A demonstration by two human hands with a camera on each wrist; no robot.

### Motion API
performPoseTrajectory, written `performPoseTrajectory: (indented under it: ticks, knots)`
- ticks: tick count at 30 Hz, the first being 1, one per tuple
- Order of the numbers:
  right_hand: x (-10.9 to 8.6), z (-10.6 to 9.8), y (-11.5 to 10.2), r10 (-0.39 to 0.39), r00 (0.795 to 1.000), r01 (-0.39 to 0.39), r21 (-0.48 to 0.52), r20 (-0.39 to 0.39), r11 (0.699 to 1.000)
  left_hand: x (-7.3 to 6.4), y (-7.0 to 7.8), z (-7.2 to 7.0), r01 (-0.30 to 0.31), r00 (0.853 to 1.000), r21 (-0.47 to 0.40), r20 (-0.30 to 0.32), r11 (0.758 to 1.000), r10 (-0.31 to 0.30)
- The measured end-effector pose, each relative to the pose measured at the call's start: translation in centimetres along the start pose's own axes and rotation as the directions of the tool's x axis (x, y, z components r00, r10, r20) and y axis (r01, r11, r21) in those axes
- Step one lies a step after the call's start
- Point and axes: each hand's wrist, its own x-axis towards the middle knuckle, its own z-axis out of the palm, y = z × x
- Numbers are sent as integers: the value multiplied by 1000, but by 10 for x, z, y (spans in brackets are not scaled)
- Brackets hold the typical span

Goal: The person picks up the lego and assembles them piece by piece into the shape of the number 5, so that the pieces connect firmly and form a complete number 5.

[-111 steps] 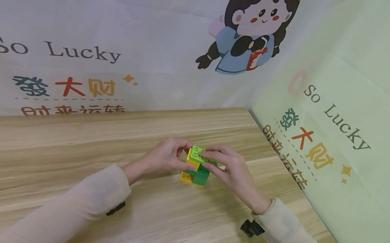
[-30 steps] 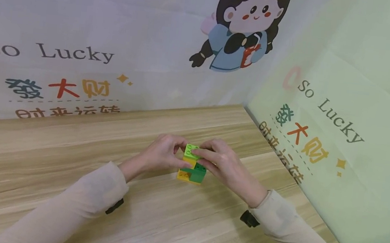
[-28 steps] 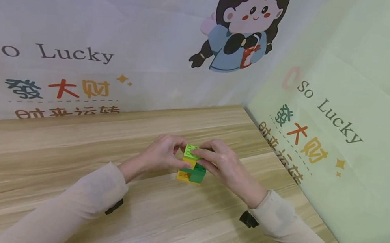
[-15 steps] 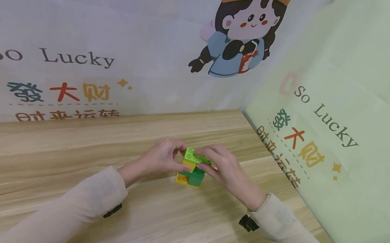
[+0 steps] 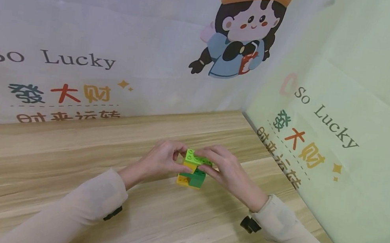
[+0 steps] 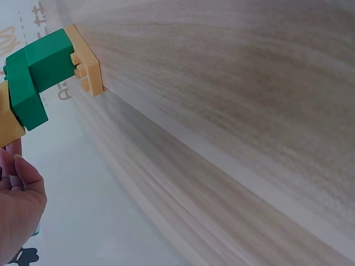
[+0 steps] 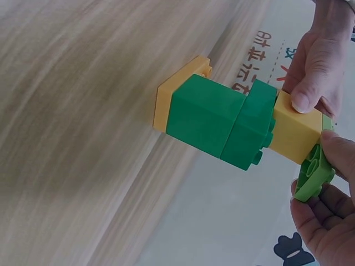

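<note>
A stack of toy building bricks stands on the wooden table. At its foot is a flat orange-yellow brick (image 7: 165,105), topped by a tall dark green brick (image 7: 204,113) and a flatter dark green brick (image 7: 250,124). Above these sits a yellow brick (image 7: 298,128), capped by a flat light green brick (image 5: 191,157) that overhangs to the right. My left hand (image 5: 162,159) grips the yellow brick from the left, thumb on its near side. With fingers above and thumb below, my right hand (image 5: 228,171) pinches the light green brick's overhanging end and partly hides it.
The wood-grain table (image 5: 156,220) runs back to a printed white sheet (image 5: 161,35). Another printed sheet (image 5: 371,108) borders the table's right edge. Small black devices sit under both cuffs, one being the right wrist device (image 5: 250,224).
The head view has shifted slightly. My right fingers have drawn back a little across the light green brick, so more studs show than a second ago. Both hands stay at the stack.
</note>
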Motion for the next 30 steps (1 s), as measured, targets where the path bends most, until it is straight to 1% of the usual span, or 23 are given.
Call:
performPoseTrajectory:
  ticks: [4,7,10,13,15,16,19,21,22,23,25,27,30]
  knots:
    - [-3,0,0,15,1000,-15,15,-4,1000,0,2,0,15,1000,0,5,1000,-15]
    - [-5,0,0,52,999,-52,48,-1,997,1,3,1,18,1000,-1,3,1000,-18]
    - [-7,-2,2,109,994,-107,106,-8,989,1,3,1,19,1000,-3,1,1000,-19]
    - [-13,-2,6,194,981,-186,194,-24,963,1,3,1,33,999,-5,1,999,-33]
    - [-19,-2,9,271,962,-256,265,-23,930,1,3,1,46,999,-5,2,999,-46]
    - [-23,-1,11,315,949,-297,303,-11,906,1,3,2,54,999,-4,1,999,-54]
    - [-35,5,15,435,899,-415,407,47,813,0,3,3,61,998,1,0,998,-61]
    - [-42,11,18,483,871,-468,451,89,760,0,2,3,65,998,1,-2,998,-65]
    - [-44,15,19,499,860,-488,462,108,741,0,2,3,65,998,3,-2,998,-65]
    - [-47,19,20,512,850,-503,473,122,723,-1,2,3,65,998,4,-2,998,-65]
    - [-49,26,21,526,839,-520,491,140,699,-1,2,3,66,998,6,-4,998,-65]
    - [-49,31,21,539,828,-534,502,151,680,-1,3,3,63,998,11,-5,998,-63]
    - [-47,35,20,551,819,-544,516,158,661,-1,2,4,59,998,15,-9,998,-59]
